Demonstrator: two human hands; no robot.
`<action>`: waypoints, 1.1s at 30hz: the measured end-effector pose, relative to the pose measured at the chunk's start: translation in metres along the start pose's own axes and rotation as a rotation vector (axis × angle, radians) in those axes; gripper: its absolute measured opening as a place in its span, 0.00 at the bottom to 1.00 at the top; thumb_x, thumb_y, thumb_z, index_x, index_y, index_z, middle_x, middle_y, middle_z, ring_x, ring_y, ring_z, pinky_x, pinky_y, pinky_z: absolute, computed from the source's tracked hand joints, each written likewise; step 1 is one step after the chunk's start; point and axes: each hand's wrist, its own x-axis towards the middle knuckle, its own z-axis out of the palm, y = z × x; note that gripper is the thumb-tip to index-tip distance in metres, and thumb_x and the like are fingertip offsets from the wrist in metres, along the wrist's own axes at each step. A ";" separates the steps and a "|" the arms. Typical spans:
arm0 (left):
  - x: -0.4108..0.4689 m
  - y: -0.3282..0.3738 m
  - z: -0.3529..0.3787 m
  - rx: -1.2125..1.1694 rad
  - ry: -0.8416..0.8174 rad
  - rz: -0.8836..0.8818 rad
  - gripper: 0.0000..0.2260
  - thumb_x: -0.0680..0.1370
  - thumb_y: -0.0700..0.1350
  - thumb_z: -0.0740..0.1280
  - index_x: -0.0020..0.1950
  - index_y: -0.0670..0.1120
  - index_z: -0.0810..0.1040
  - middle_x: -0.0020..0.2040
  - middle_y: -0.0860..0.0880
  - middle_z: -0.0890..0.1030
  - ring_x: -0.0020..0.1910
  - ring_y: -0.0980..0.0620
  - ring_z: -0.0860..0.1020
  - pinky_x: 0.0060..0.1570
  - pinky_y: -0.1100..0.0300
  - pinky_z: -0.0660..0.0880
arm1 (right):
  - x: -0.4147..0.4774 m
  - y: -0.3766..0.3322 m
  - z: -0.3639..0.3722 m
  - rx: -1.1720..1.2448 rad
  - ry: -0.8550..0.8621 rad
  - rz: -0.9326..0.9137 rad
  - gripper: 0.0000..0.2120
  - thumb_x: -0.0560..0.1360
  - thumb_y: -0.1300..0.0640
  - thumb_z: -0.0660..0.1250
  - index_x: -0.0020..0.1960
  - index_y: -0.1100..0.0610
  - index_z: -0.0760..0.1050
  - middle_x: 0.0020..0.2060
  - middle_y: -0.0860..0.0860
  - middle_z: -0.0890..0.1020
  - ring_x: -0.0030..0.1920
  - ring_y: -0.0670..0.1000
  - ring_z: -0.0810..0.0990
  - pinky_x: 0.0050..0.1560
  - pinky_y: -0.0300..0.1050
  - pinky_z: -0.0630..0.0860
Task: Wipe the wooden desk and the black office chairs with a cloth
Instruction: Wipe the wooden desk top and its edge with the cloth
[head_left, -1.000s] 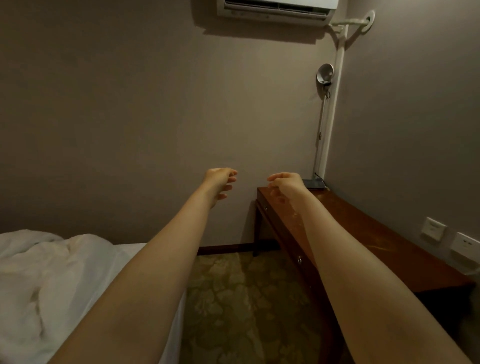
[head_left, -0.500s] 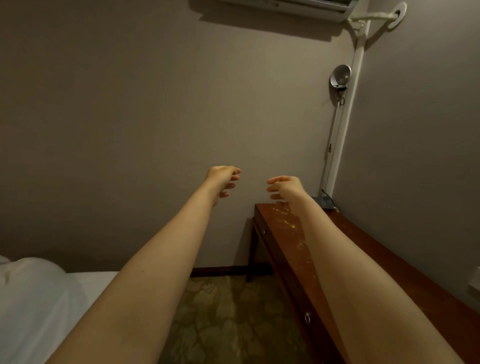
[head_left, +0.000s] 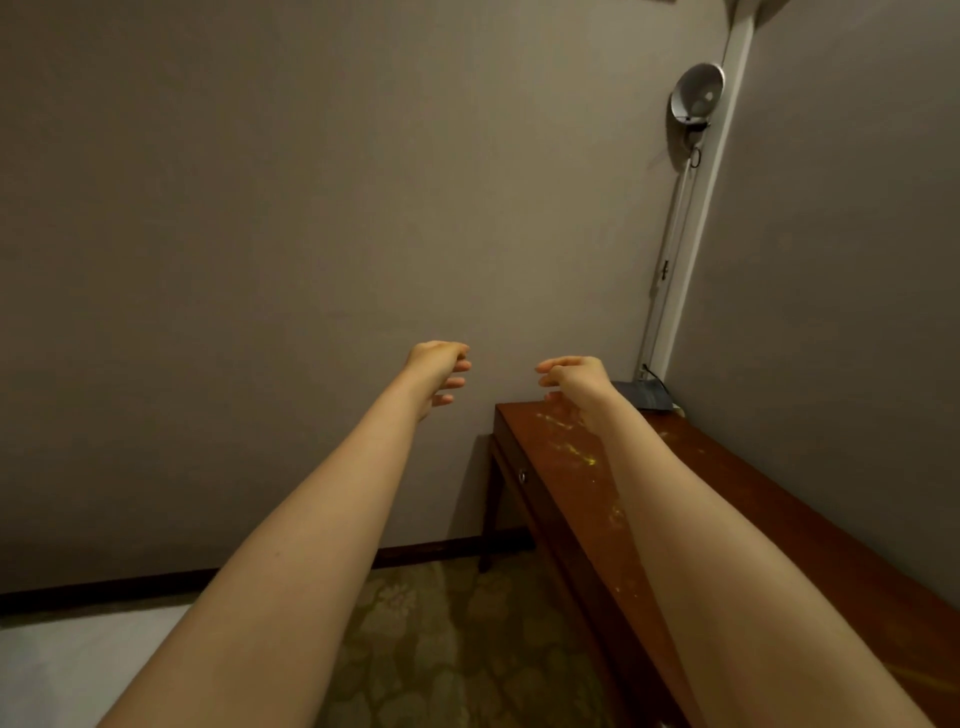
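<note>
Both my arms stretch forward at chest height. My left hand (head_left: 435, 370) hangs in the air to the left of the wooden desk, fingers loosely curled and holding nothing. My right hand (head_left: 571, 378) hovers over the desk's far left corner, fingers also loosely curled and empty. The wooden desk (head_left: 737, 499) runs along the right wall, reddish brown, with yellowish specks (head_left: 576, 447) scattered on its top near that corner. No cloth and no office chair is in view.
A floor lamp (head_left: 695, 98) stands in the far right corner behind the desk, with a dark flat item (head_left: 641, 395) on the desk's far end. Patterned carpet (head_left: 441, 639) covers the floor; a white bed edge (head_left: 62, 660) sits at lower left.
The view has swung left and closer to the far wall; the bed has slid mostly out of sight. Both hands stay raised and empty, spread slightly wider apart.
</note>
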 end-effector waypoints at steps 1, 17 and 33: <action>0.015 0.000 -0.002 0.003 -0.013 0.005 0.13 0.80 0.45 0.58 0.62 0.46 0.74 0.50 0.49 0.77 0.41 0.53 0.75 0.36 0.61 0.67 | 0.014 0.001 0.006 -0.006 0.015 0.001 0.12 0.78 0.68 0.57 0.41 0.58 0.76 0.42 0.54 0.77 0.34 0.51 0.75 0.23 0.38 0.70; 0.271 -0.008 0.003 0.120 -0.289 -0.004 0.13 0.81 0.45 0.56 0.62 0.46 0.73 0.51 0.49 0.77 0.39 0.54 0.74 0.38 0.60 0.67 | 0.229 0.026 0.073 0.056 0.295 0.133 0.10 0.79 0.66 0.56 0.47 0.60 0.76 0.45 0.55 0.77 0.33 0.49 0.73 0.33 0.42 0.68; 0.479 -0.010 0.149 0.209 -0.515 0.069 0.12 0.81 0.45 0.57 0.59 0.46 0.76 0.51 0.49 0.78 0.43 0.52 0.75 0.41 0.59 0.70 | 0.430 0.099 -0.006 0.074 0.518 0.261 0.10 0.78 0.68 0.56 0.47 0.59 0.75 0.35 0.52 0.75 0.32 0.49 0.71 0.34 0.43 0.67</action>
